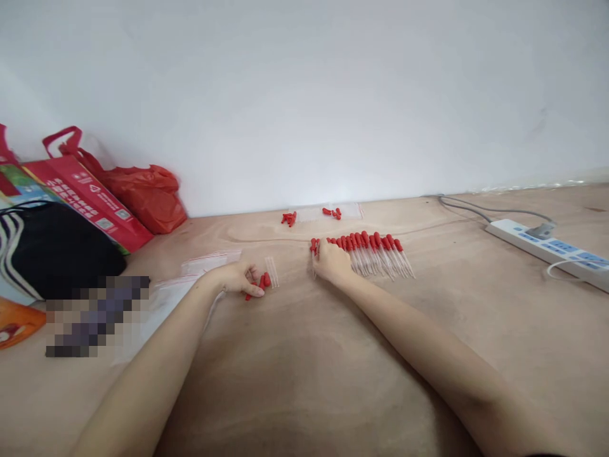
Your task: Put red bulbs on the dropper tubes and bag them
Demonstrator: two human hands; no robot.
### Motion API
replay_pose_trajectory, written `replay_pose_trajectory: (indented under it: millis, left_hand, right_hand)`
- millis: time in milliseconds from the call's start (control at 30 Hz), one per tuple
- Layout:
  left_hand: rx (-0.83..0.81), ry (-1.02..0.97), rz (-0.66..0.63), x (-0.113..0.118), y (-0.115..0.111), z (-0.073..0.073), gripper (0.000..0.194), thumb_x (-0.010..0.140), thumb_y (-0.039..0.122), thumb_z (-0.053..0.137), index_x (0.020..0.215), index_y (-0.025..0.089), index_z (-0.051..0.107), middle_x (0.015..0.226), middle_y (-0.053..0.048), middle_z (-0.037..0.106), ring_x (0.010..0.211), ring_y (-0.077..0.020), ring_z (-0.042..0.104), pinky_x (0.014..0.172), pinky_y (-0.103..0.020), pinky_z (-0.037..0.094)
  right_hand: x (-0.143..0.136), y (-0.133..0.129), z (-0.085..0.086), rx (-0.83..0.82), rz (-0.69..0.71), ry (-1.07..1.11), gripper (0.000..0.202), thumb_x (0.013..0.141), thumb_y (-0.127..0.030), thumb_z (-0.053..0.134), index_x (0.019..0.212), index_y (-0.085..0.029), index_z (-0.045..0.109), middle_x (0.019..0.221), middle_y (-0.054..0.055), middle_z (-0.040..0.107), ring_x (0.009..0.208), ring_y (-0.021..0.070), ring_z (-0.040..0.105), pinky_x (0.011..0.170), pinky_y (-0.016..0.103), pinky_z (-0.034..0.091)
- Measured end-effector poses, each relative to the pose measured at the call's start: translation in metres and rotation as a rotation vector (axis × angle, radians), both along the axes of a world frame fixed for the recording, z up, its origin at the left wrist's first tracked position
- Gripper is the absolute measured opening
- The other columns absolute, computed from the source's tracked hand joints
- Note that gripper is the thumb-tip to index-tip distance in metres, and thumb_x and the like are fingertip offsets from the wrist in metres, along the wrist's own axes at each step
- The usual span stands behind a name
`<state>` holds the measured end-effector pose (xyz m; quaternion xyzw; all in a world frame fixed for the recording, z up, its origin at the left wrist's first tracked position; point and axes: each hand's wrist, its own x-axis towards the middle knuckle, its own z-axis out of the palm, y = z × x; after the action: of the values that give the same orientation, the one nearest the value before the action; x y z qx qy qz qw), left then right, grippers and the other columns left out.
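Bare wood-grain counter [295, 381], plain white wall [304, 95] behind. Power strip [554, 249] far right, a plug in it. Left side: red printed shopping bag [90, 197], red plastic bag [150, 193] beside it, black drawstring bag [61, 247] in front; contents hidden. Flat clear zip bags [164, 308] by the left forearm, contents unclear. Another clear bag [311, 214] far center, red bulbs [332, 212] on or in it, can't tell which. Row of red-bulbed droppers [365, 240] center-right; right hand [332, 259] at its left end, grip bunched, hold hidden. Left hand [242, 278], grip loosely parted, at loose red bulbs [262, 280] beside thin clear tubes [273, 271].
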<state>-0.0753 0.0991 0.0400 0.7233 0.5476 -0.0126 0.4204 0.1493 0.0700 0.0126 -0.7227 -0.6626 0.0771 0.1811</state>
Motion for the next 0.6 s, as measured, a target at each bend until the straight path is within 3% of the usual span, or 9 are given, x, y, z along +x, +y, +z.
replay_pose_trajectory:
  millis: [367, 467, 600]
  left_hand:
    - [-0.062, 0.0, 0.034, -0.003, 0.002, -0.002, 0.041, 0.038, 0.025, 0.072, 0.064, 0.019, 0.042, 0.049, 0.008, 0.052, 0.045, -0.01, 0.045, 0.045, -0.02, 0.033]
    - [-0.056, 0.007, 0.034, -0.003, 0.002, -0.002, 0.038, 0.039, 0.024, 0.071, 0.063, 0.018, 0.042, 0.05, 0.008, 0.051, 0.046, -0.0099, 0.046, 0.045, -0.02, 0.033]
    - [-0.04, 0.036, 0.037, -0.005, 0.0, 0.003, 0.035, 0.039, 0.022, 0.069, 0.064, 0.018, 0.045, 0.051, 0.008, 0.05, 0.049, -0.0109, 0.047, 0.047, -0.021, 0.035]
  right_hand:
    - [-0.003, -0.005, 0.006, 0.057, -0.026, -0.009, 0.026, 0.08, -0.031, 0.038, 0.096, -0.016, 0.053, 0.088, 0.011, 0.064, 0.083, 0.0246, 0.061, 0.066, 0.034, 0.044]
    - [-0.018, -0.008, 0.008, 0.09, 0.074, 0.011, 0.025, 0.08, -0.03, 0.038, 0.093, -0.017, 0.056, 0.088, 0.01, 0.064, 0.085, 0.0237, 0.06, 0.068, 0.034, 0.044]
    - [-0.05, -0.005, 0.006, 0.01, 0.21, 0.127, 0.025, 0.077, -0.025, 0.042, 0.094, -0.014, 0.057, 0.095, 0.013, 0.063, 0.092, 0.0227, 0.058, 0.072, 0.032, 0.045]
